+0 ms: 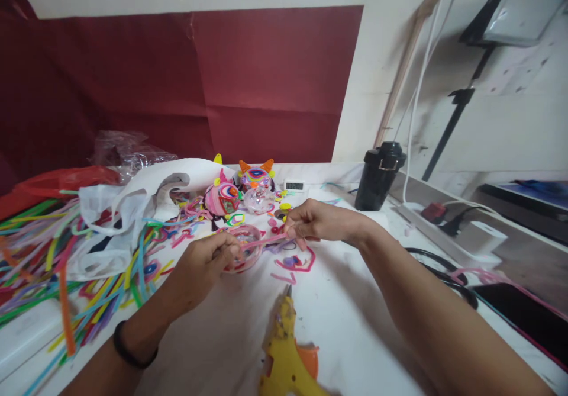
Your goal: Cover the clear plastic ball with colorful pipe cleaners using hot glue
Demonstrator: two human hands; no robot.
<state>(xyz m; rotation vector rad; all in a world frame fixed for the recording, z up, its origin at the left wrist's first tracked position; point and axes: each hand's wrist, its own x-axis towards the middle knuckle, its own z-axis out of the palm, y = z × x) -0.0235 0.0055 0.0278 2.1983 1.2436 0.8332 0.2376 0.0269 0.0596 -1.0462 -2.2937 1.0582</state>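
Note:
A pink pipe cleaner (265,241) is stretched between my two hands above the white table. My left hand (217,254) pinches its left end, and my right hand (308,223) grips the other end with fingers closed. Just behind my left fingers sits a clear round plastic bowl (249,236) with pink on it, partly hidden. Bent pink pipe cleaner pieces (306,261) lie below my right hand. A yellow glue gun (286,348) with an orange trigger rests in front, its nozzle pointing away from me.
Loose coloured pipe cleaners (57,254) and white cut sheeting (106,230) heap at left. Decorated pipe-cleaner figures (222,198) stand behind, near a small digital clock (294,186). At right are a black bottle (379,177), a power strip (448,236), cables and a phone (523,319).

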